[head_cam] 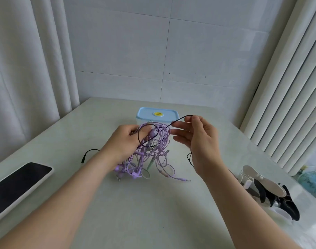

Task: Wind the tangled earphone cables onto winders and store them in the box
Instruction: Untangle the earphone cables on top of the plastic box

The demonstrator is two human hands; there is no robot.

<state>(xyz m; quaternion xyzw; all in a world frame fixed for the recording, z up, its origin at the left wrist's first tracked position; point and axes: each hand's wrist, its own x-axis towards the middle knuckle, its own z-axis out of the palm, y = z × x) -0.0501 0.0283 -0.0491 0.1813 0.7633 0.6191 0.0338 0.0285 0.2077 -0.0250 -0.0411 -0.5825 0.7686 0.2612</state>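
A tangle of purple earphone cables [153,148], with a pale green strand in it, hangs just above the table. My left hand [123,141] grips the top of the tangle. A black cable [178,119] loops through the bundle and runs up over my right hand [198,139], which pinches it between thumb and fingers. The black cable's plug end [84,159] lies on the table to the left. A purple jack [187,180] trails on the tabletop. Behind the tangle stands the box with a light blue lid [157,113], closed.
A phone with a dark screen [15,186] lies at the left table edge. At the right edge sit several white and black winders [267,191] in a clear holder. A small blue fan [311,180] stands past the table's right side. Curtains hang on both sides.
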